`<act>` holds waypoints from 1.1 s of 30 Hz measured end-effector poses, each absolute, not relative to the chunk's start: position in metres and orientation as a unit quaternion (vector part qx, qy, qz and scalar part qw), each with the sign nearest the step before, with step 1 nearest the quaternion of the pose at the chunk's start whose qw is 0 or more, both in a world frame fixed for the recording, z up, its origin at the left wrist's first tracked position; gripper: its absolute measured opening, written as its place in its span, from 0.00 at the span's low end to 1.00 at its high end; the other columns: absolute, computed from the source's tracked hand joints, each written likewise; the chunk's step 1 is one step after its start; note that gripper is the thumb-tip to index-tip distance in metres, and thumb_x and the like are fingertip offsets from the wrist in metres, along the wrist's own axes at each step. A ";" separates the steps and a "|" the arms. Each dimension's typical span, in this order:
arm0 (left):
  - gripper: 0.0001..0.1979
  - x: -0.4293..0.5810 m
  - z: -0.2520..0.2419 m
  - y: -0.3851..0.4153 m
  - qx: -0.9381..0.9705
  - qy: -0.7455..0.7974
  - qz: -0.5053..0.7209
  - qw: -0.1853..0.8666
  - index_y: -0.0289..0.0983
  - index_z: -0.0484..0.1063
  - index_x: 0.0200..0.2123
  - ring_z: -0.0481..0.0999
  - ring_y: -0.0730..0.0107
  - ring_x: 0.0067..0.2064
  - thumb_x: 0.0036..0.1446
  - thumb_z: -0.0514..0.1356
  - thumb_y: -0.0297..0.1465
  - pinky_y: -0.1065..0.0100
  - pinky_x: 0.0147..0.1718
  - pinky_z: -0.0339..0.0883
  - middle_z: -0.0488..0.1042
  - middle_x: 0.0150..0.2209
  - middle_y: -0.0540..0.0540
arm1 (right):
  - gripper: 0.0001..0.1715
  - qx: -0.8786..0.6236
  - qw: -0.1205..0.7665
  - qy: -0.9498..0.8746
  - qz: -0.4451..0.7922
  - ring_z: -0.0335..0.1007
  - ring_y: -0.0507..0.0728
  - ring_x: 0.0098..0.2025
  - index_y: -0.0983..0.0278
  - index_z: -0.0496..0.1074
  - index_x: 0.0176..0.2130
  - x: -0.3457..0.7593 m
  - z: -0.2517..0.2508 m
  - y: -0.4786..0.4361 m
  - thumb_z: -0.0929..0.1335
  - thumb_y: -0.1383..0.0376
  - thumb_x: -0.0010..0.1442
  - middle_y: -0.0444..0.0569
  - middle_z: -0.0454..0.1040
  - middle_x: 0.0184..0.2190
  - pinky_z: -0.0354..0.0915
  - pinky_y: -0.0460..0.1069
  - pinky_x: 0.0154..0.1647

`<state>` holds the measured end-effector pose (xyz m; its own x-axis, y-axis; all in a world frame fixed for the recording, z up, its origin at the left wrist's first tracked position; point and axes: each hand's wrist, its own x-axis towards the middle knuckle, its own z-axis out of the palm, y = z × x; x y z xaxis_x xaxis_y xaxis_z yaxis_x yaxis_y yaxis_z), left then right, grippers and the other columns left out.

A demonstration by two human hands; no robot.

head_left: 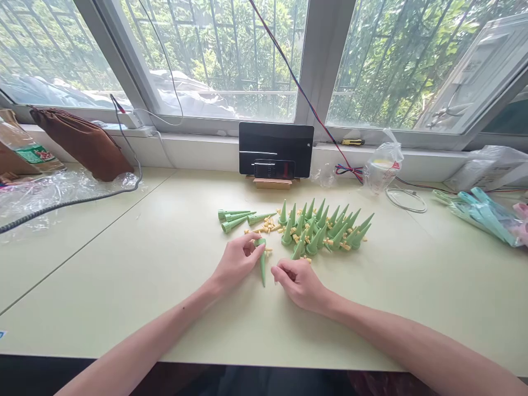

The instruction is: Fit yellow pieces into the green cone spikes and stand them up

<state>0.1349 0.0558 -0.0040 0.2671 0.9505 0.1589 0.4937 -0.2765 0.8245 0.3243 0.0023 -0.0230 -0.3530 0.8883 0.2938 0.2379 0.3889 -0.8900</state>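
Observation:
Between the thumb and fingers of my left hand (240,257) is a green plant watering spike (263,269). Its narrow tip points toward me, and a small yellow valve (268,251) sticks out at its wide end. My right hand (300,281) rests on the table just right of that spike, its fingers curled closed; whatever they may hold is hidden. Beyond my right hand stand several green spikes (315,240) fitted with yellow valves, tips up. Behind my left hand lie several loose green spikes (236,221) beside a small pile of yellow valves (269,225).
A black tablet (276,140) leans at the window ledge, with a phone (274,169) on a stand before it. On the left are a brown pouch (84,142) and a dark cable (78,202). A bagged cup (383,168), white cable (406,201) and bagged pastel items (487,214) lie right.

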 end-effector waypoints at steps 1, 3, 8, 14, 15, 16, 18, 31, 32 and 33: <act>0.12 0.134 -0.004 0.056 0.729 0.507 0.337 0.313 0.36 0.73 0.39 0.60 0.74 0.21 0.61 0.58 0.39 0.72 0.22 0.52 0.59 0.19 0.56 | 0.22 -0.389 0.415 -0.723 0.391 0.46 0.47 0.19 0.63 0.62 0.24 0.324 -0.023 0.003 0.62 0.59 0.68 0.37 0.54 0.17 0.47 0.45 0.22; 0.12 0.132 -0.004 0.058 0.740 0.518 0.321 0.284 0.36 0.74 0.39 0.61 0.73 0.22 0.60 0.58 0.38 0.71 0.24 0.53 0.60 0.19 0.55 | 0.21 -0.388 0.415 -0.724 0.390 0.46 0.47 0.19 0.64 0.62 0.24 0.324 -0.023 0.003 0.62 0.60 0.68 0.37 0.54 0.17 0.47 0.45 0.22; 0.11 0.131 -0.004 0.059 0.750 0.528 0.296 0.268 0.36 0.75 0.41 0.61 0.73 0.23 0.60 0.57 0.36 0.71 0.25 0.55 0.61 0.19 0.56 | 0.21 -0.389 0.415 -0.727 0.386 0.47 0.47 0.19 0.64 0.62 0.24 0.324 -0.024 0.003 0.62 0.61 0.68 0.37 0.54 0.17 0.48 0.45 0.22; 0.10 0.132 0.001 0.058 0.736 0.528 0.325 0.271 0.38 0.73 0.38 0.57 0.75 0.21 0.62 0.57 0.37 0.72 0.23 0.52 0.57 0.18 0.57 | 0.21 -0.387 0.416 -0.728 0.384 0.46 0.47 0.19 0.64 0.63 0.24 0.325 -0.024 0.003 0.62 0.61 0.68 0.37 0.54 0.17 0.48 0.45 0.22; 0.10 0.131 0.002 0.059 0.728 0.534 0.336 0.267 0.38 0.72 0.38 0.56 0.75 0.21 0.62 0.56 0.37 0.72 0.22 0.51 0.56 0.18 0.57 | 0.21 -0.387 0.417 -0.727 0.384 0.46 0.47 0.19 0.64 0.63 0.24 0.325 -0.024 0.003 0.62 0.61 0.68 0.37 0.54 0.17 0.48 0.45 0.22; 0.10 0.130 0.003 0.060 0.719 0.540 0.349 0.263 0.38 0.72 0.37 0.56 0.75 0.20 0.62 0.56 0.37 0.72 0.22 0.51 0.56 0.18 0.57 | 0.21 -0.388 0.417 -0.726 0.386 0.46 0.47 0.19 0.64 0.63 0.24 0.325 -0.024 0.003 0.62 0.61 0.68 0.37 0.54 0.17 0.48 0.45 0.23; 0.09 0.127 0.004 0.064 0.702 0.551 0.373 0.254 0.39 0.72 0.38 0.58 0.76 0.20 0.63 0.55 0.36 0.72 0.21 0.52 0.61 0.20 0.56 | 0.20 -0.391 0.416 -0.721 0.393 0.46 0.47 0.20 0.63 0.63 0.25 0.324 -0.025 0.003 0.62 0.61 0.68 0.37 0.53 0.18 0.47 0.45 0.22; 0.08 0.120 -0.006 0.070 0.741 0.586 0.275 0.179 0.42 0.73 0.39 0.69 0.70 0.27 0.62 0.55 0.34 0.68 0.29 0.63 0.71 0.36 0.49 | 0.11 -0.409 0.417 -0.707 0.399 0.47 0.48 0.21 0.62 0.65 0.33 0.324 -0.027 0.001 0.63 0.62 0.68 0.36 0.52 0.19 0.46 0.46 0.23; 0.08 0.119 -0.005 0.070 0.741 0.589 0.269 0.177 0.42 0.73 0.39 0.69 0.69 0.29 0.62 0.55 0.34 0.68 0.30 0.64 0.71 0.36 0.49 | 0.10 -0.409 0.417 -0.707 0.399 0.47 0.48 0.21 0.62 0.65 0.33 0.324 -0.027 0.001 0.63 0.62 0.68 0.36 0.52 0.19 0.46 0.46 0.23; 0.08 0.119 -0.005 0.070 0.742 0.592 0.262 0.175 0.42 0.73 0.39 0.70 0.68 0.30 0.62 0.55 0.34 0.67 0.31 0.64 0.71 0.36 0.49 | 0.10 -0.409 0.416 -0.708 0.399 0.47 0.48 0.21 0.62 0.65 0.33 0.324 -0.027 0.001 0.63 0.62 0.68 0.36 0.52 0.19 0.46 0.46 0.23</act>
<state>0.1191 0.0698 -0.0052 0.1629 0.9697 0.1818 0.7869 -0.2389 0.5690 0.3241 0.0007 -0.0272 -0.3193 0.9105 0.2626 0.2467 0.3474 -0.9047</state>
